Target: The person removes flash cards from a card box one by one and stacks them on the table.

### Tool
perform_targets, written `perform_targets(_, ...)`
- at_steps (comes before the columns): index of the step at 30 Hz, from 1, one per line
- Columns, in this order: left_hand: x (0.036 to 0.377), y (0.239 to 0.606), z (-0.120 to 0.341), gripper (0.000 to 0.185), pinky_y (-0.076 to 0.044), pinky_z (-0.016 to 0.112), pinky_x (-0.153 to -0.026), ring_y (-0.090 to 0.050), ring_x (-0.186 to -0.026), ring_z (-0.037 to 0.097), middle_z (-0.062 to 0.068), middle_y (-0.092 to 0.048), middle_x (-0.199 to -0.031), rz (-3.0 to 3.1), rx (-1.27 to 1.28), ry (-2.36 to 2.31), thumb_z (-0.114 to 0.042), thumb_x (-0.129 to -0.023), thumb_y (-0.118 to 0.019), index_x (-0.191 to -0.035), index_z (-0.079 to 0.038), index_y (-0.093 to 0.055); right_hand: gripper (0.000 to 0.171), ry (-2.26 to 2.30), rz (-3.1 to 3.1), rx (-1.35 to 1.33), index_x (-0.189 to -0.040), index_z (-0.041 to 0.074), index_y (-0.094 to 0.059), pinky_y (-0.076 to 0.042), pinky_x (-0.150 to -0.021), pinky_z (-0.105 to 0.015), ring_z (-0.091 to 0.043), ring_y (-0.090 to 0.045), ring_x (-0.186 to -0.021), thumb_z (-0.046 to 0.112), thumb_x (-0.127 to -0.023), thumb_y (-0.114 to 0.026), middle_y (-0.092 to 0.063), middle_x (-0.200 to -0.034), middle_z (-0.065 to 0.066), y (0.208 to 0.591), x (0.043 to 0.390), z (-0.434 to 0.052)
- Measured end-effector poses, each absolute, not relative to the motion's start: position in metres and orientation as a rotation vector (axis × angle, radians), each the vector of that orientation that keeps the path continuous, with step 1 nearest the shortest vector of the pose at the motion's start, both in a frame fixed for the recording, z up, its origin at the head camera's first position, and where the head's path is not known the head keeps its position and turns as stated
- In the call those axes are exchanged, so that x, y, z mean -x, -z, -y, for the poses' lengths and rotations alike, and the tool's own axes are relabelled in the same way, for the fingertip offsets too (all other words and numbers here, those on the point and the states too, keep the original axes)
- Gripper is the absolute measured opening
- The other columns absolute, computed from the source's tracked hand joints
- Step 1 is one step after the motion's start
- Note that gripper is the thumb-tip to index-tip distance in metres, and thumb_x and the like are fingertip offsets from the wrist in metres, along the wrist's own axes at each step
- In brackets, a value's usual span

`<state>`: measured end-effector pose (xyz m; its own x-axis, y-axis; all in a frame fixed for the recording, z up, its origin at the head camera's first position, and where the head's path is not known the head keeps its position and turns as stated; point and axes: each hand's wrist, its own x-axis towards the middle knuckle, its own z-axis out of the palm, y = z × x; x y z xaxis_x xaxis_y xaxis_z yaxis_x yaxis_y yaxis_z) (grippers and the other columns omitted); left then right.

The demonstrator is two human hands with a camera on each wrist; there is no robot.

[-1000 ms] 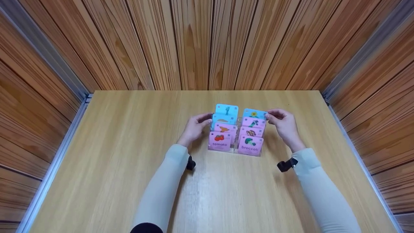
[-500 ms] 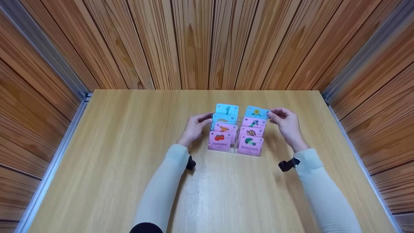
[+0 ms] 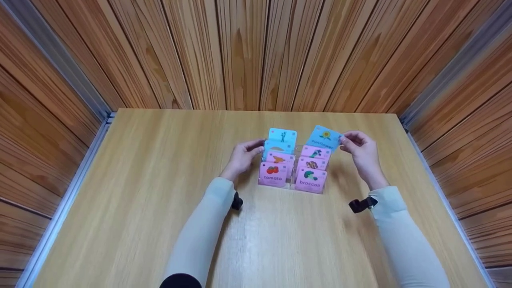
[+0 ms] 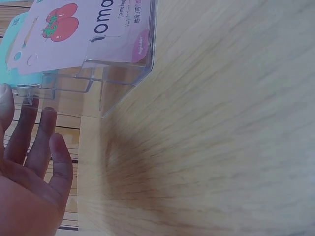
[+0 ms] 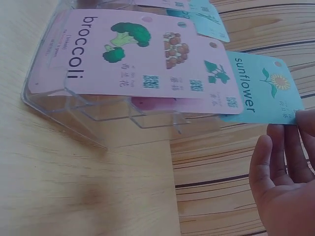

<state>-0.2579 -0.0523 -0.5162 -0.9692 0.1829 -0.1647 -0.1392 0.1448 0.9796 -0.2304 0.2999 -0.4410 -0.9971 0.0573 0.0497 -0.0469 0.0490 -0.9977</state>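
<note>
A clear plastic tiered card holder (image 3: 291,185) stands mid-table with two columns of picture cards. The front row shows a pink tomato card (image 3: 273,174) and a pink broccoli card (image 3: 310,179); blue cards stand at the back. My right hand (image 3: 360,150) pinches the blue sunflower card (image 3: 325,137) by its right edge, lifted and tilted above the right column's back tier. It also shows in the right wrist view as the sunflower card (image 5: 263,88). My left hand (image 3: 242,156) rests with fairly straight fingers against the holder's left side (image 4: 88,83).
The wooden table (image 3: 160,200) is boxed in by wood-panelled walls at the back and both sides, with metal rails (image 3: 60,208) along the left and right edges.
My right hand has raised the sunflower card up and to the right out of the back right tier, tilting it. The left hand has stayed at the holder's side.
</note>
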Motion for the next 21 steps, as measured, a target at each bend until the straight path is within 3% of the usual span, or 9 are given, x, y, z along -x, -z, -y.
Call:
perform_targets(5,0.258,0.516,0.053,0.035,-0.034,0.045,-0.113,-0.044,-0.136,0.016,-0.015,-0.059,-0.136,-2.175,-0.038,-1.907,-0.032,-0.097,-0.063,-0.131,-0.04,-0.062,0.028,-2.122,2.174,-0.016,-0.117,-0.002,-0.062,-0.055,-0.084,-0.023,-0.019,-0.062,-0.098,0.016,-0.096,-0.067,-0.062,-0.107,-0.009,0.437,0.226,-0.305)
perform_targets(12,0.259,0.517,0.051,0.037,-0.035,0.042,-0.112,-0.046,-0.135,0.017,-0.01,-0.059,-0.137,-2.231,-0.085,-1.908,-0.028,-0.098,-0.062,-0.135,-0.031,-0.062,0.027,-2.153,2.094,-0.046,-0.116,-0.005,-0.062,-0.056,-0.081,-0.025,-0.019,-0.063,-0.095,0.012,-0.096,-0.067,-0.063,-0.105,-0.008,0.44,0.221,-0.317)
perform_targets(21,0.258,0.518,0.052,0.036,-0.035,0.043,-0.112,-0.047,-0.134,0.015,-0.013,-0.061,-0.134,-2.216,-0.087,-1.917,-0.029,-0.098,-0.062,-0.133,-0.035,-0.062,0.033,-2.189,2.046,-0.038,-0.12,-0.006,-0.06,-0.057,-0.081,-0.027,-0.02,-0.065,-0.095,0.013,-0.095,-0.068,-0.063,-0.107,-0.01,0.44,0.209,-0.331)
